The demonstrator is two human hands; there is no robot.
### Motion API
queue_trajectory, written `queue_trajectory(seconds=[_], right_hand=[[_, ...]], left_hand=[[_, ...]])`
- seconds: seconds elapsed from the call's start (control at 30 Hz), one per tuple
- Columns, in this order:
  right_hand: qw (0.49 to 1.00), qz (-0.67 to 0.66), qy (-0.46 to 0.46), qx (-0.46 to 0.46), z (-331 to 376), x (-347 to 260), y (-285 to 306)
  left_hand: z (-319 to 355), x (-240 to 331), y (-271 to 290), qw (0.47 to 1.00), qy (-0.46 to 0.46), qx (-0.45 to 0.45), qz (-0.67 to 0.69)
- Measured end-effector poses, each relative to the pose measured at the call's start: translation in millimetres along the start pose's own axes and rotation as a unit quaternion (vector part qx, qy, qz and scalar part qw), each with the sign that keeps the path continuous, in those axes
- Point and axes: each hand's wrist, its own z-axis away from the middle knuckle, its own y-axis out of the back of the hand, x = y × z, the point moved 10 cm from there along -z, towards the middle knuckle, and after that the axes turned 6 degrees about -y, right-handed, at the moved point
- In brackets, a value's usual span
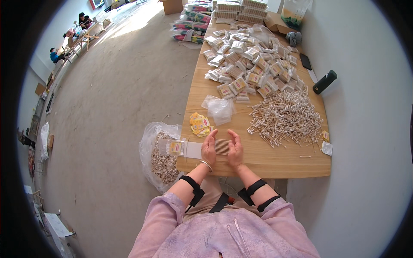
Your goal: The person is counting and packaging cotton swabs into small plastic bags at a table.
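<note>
A row of cotton swabs (222, 146) lies level between my two hands near the table's front edge. My left hand (208, 149) bears on one end of the row and my right hand (235, 149) on the other, fingers pointing away from me. Both palms face inward and hold the swabs between them. Just left of my left hand is a white card-like strip (193, 150). Beyond it, a clear packet of swabs with a yellow label (174, 147) sticks out past the table's left edge. Small yellow cards (200, 124) are piled beyond my left hand.
A loose swab heap (287, 118) spreads to the right, with filled packets (254, 60) behind it. Clear empty bags (220, 108) lie near the cards. A dark bottle (325, 82) and phone (305, 62) sit by the wall. A plastic sack of swabs (163, 165) stands at left.
</note>
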Motion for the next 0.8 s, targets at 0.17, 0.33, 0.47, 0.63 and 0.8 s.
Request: queue_trajectory(seconds=[0.17, 0.33, 0.47, 0.63, 0.8], right_hand=[[0.977, 0.200, 0.077, 0.008, 10.4, -19.3, 18.8], [0.814, 0.550, 0.096, -0.158, 36.9, -4.4, -31.0], [0.804, 0.574, 0.087, -0.126, 33.4, 2.2, -32.5], [0.802, 0.578, 0.078, -0.130, 33.1, 4.0, -35.1], [0.800, 0.578, 0.080, -0.141, 34.5, -0.4, -39.3]], left_hand=[[-0.6, 2.6, 1.8, 0.999, 0.007, 0.014, 0.040], [-1.5, 1.8, 1.7, 0.999, -0.013, 0.006, 0.051], [0.2, 5.2, -4.3, 1.000, -0.016, -0.015, 0.016], [-1.3, 6.0, -0.5, 1.000, -0.015, -0.005, 0.025], [1.7, 15.9, 16.5, 0.993, -0.006, -0.062, -0.100]])
